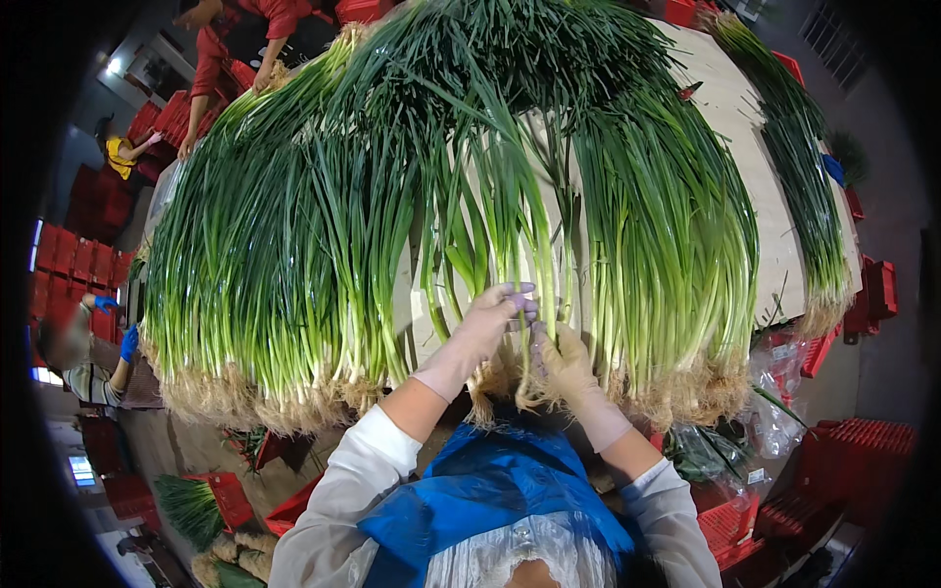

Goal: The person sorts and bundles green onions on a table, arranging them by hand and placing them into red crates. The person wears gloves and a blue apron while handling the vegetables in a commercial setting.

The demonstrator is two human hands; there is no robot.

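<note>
Both of my hands wear thin, pale gloves and are close together at the near edge of the table. My left hand (507,309) has its fingers closed around a thin green onion stalk (524,356), whose roots hang below. Just beside it, my right hand (564,356) grips a thicker green onion (545,283) low on its pale stem; its roots are partly hidden by the hand. A few loose green onions (470,264) lie around my hands. To the left spreads a wide row of green onions (279,272), roots towards me; another thick row (669,272) lies to the right.
The pale tabletop (761,184) shows between the rows, with one more bundle (790,147) at far right. A person in red (213,59) reaches onto the far left corner. Red crates (77,253) stand around. Clear plastic bags (779,397) hang at the right edge.
</note>
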